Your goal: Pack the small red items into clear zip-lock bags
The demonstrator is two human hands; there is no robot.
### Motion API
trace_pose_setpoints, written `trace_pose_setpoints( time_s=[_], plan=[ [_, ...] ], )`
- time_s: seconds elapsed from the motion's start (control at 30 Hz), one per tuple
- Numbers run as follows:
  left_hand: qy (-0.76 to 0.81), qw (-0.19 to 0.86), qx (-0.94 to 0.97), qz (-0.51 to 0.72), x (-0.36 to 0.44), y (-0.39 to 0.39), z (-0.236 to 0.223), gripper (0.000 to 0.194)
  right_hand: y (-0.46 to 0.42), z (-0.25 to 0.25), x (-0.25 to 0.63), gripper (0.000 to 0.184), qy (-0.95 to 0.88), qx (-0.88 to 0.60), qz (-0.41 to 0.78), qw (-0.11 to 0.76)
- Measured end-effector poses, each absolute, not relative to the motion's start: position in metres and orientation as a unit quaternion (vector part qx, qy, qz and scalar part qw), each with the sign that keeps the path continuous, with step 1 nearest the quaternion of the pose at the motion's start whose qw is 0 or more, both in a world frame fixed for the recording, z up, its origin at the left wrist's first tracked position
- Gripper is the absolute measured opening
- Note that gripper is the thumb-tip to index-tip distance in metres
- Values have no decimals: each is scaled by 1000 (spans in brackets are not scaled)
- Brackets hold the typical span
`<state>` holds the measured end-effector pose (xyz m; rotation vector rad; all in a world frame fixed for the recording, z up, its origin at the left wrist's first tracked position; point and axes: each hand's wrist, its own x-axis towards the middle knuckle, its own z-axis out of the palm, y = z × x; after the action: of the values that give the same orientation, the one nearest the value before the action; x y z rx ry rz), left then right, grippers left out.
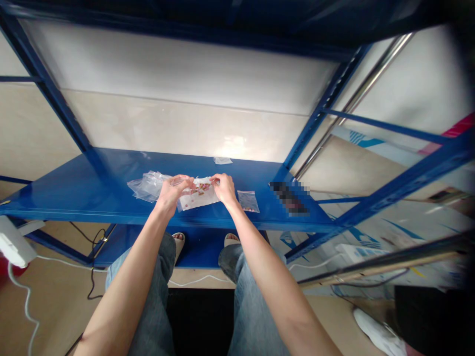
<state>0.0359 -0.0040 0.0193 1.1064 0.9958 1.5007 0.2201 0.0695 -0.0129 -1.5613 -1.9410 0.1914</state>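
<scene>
a long blue metal shelf [111, 170] runs across the view in front of the person and carries everything here. near its left part lies a loose, overlapping spread of clear plastic bags [146, 188], just beside the left hand [171, 194]. between the hands is a flat, whitish rectangular sheet [196, 198], its exact material too unclear to tell, lying at a slight slant. towards the shelf's right end rests a dark oblong object [289, 199], blurred into blocks. the left hand is over the sheet's left side, its fingers bent and drawn close together near clear film; whether they pinch it i cannot tell. the right hand [224, 189] is at the sheet's upper right edge, thumb and forefinger close together on that edge. just beside the right wrist lies a small clear zip bag [248, 200] with a few small reddish pieces low inside. a smaller clear packet [222, 160] lies near the shelf's back edge. smallest are the red and brown bits [202, 187], gathered mostly on the sheet's upper part.
</scene>
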Motion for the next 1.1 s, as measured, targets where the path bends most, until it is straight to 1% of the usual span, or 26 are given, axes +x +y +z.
trace_pose_setpoints(
  time_s=[0.07, 0.2, 0.27, 0.37, 0.47, 0.57, 0.63, 0.77, 0.93, 1.1],
  plan=[
    [409, 503, 455, 610, 38, -4, 17, 37, 70, -12, 216, 23, -737, -590, 71, 321],
    [387, 579, 438, 569, 40, -3, 13, 42, 71, -12, 210, 20, -744, -589, 68, 307],
    [375, 598, 441, 555, 40, -2, 13, 45, 72, -12, 209, 19, -745, -594, 63, 297],
    [388, 566, 461, 562, 38, -2, 15, 42, 73, -11, 214, 21, -739, -605, 49, 292],
    [407, 522, 474, 581, 35, -3, 17, 31, 73, -9, 221, 22, -733, -612, 51, 291],
    [391, 545, 476, 569, 33, -6, 17, 26, 71, -6, 228, 21, -731, -619, 59, 282],
    [380, 571, 468, 558, 32, -7, 17, 28, 69, -5, 231, 26, -726, -626, 54, 279],
    [360, 602, 456, 548, 33, -8, 17, 38, 69, -4, 236, 33, -726, -626, 52, 279],
    [356, 606, 450, 551, 34, -6, 17, 44, 73, -7, 235, 34, -735, -622, 54, 266],
    [358, 600, 460, 548, 37, -6, 16, 42, 75, -10, 229, 28, -750, -606, 52, 260]
  ],
)
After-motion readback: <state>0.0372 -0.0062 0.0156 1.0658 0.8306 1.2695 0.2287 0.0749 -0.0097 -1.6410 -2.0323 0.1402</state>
